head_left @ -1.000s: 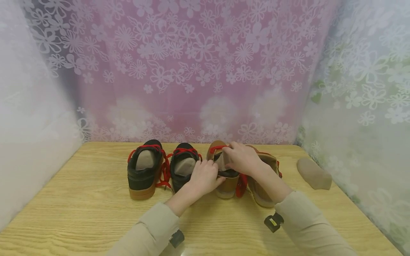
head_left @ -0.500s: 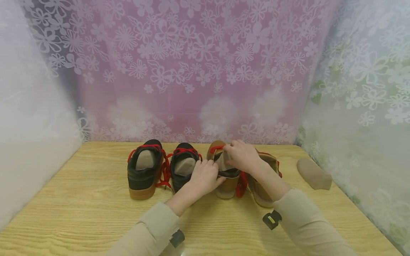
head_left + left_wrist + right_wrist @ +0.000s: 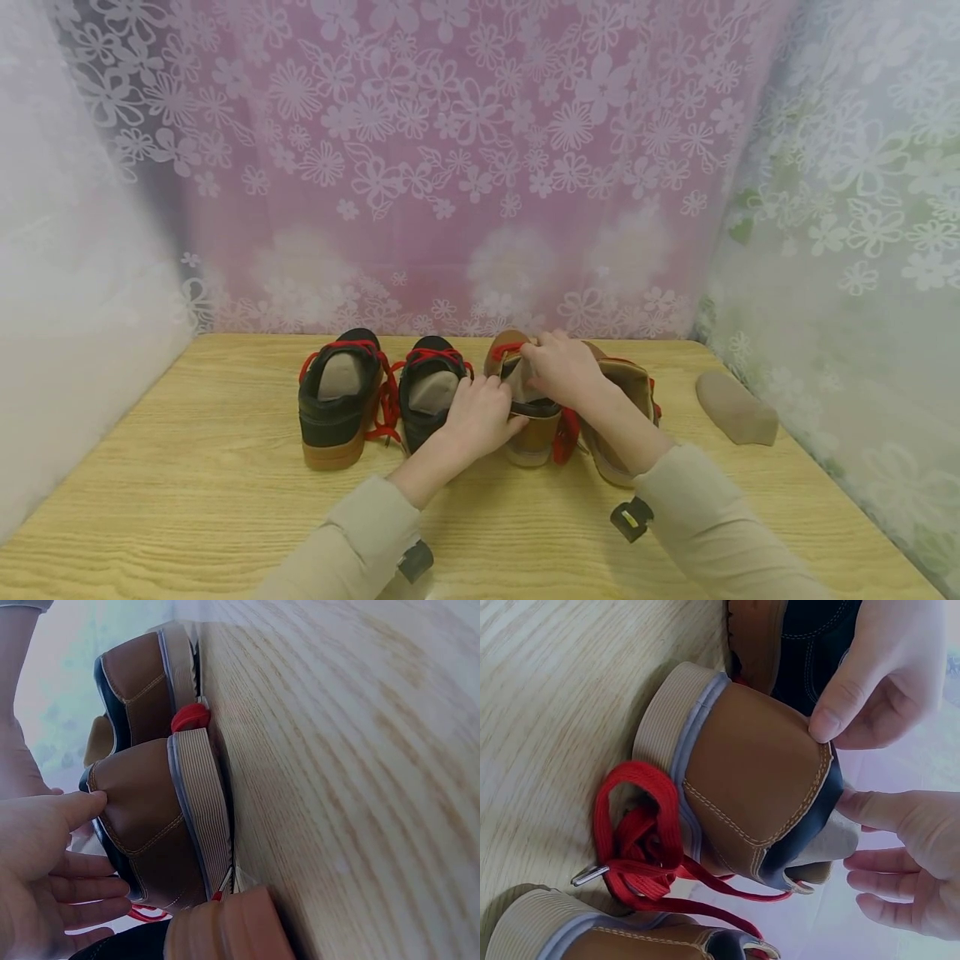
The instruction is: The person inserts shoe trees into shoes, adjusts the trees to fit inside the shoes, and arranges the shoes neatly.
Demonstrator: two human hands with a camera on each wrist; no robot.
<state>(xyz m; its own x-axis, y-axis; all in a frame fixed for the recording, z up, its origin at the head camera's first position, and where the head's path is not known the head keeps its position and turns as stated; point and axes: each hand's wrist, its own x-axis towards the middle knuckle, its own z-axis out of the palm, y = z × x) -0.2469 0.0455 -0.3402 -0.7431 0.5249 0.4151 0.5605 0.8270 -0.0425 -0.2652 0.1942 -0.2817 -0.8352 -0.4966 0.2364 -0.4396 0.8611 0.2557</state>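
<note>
A brown shoe (image 3: 534, 440) with red laces stands heel towards me. My left hand (image 3: 480, 417) holds its heel collar; the left thumb lies on the outside of the heel in the right wrist view. At the shoe's opening, my right hand (image 3: 566, 367) pinches a beige shoe insert (image 3: 831, 844) sitting partly inside. The insert's front end is hidden in the shoe. A second brown shoe (image 3: 613, 467) stands to the right, partly behind my right forearm, its opening showing no insert where visible.
Two black shoes (image 3: 330, 421) with red laces stand on the left, each with a beige insert (image 3: 341, 375) inside. A loose beige insert (image 3: 738, 408) lies near the table's right edge. Bunched red laces (image 3: 649, 840) hang between the brown shoes. A floral curtain (image 3: 465, 167) rises behind the table.
My right wrist and forearm have shifted slightly to the left, while the right fingers stay at the shoe's opening. My left hand and the shoes look the same.
</note>
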